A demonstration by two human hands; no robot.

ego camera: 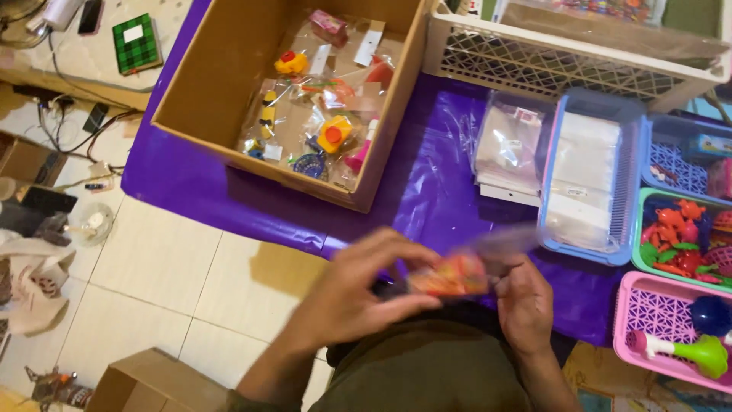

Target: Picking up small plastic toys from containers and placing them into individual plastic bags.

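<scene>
Purple tablecloth (427, 191) — hands cupping blurred, perhaps orange, packet (450, 276)

Pale tiled floor (160, 275) under a purple plastic sheet (427, 191), dimly lit

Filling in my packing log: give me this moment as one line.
left hand: holds small toy packet | right hand: holds same packet | cardboard box: bagged toys inside | blue basket: clear bags
</scene>
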